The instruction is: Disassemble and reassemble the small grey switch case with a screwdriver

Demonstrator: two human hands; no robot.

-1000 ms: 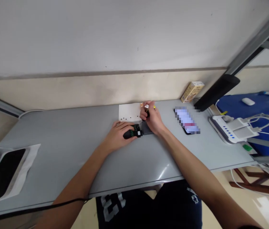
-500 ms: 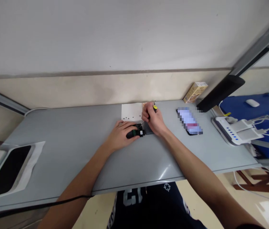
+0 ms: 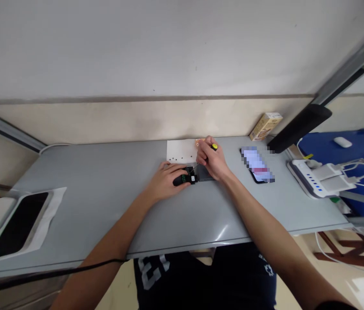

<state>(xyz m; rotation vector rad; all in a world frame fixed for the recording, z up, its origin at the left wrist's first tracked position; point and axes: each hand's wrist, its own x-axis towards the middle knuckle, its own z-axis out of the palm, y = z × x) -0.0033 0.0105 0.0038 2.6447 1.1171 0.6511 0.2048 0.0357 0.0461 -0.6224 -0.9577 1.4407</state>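
Note:
My left hand [image 3: 165,180] rests on the grey table [image 3: 104,202] with its fingers closed round a small black device [image 3: 185,178] that shows a green part. My right hand [image 3: 212,162] is just to the right of it, fingers pinched round a thin screwdriver with a yellow-tipped handle [image 3: 214,147]. The screwdriver's tip points down at the device. Behind both hands lies a white sheet of paper [image 3: 178,150] with several tiny dark screws [image 3: 174,160] along its near edge.
A phone [image 3: 257,164] lies to the right of my hands. A small cardboard box [image 3: 265,125] leans at the wall. A white charging hub with cables [image 3: 317,180] sits at the right edge. At far left, a black tray on white cloth [image 3: 17,224].
My right hand has turned the screwdriver in its fingers, so the yellow tip now shows. Both hands stay at the device. The camera has shifted slightly.

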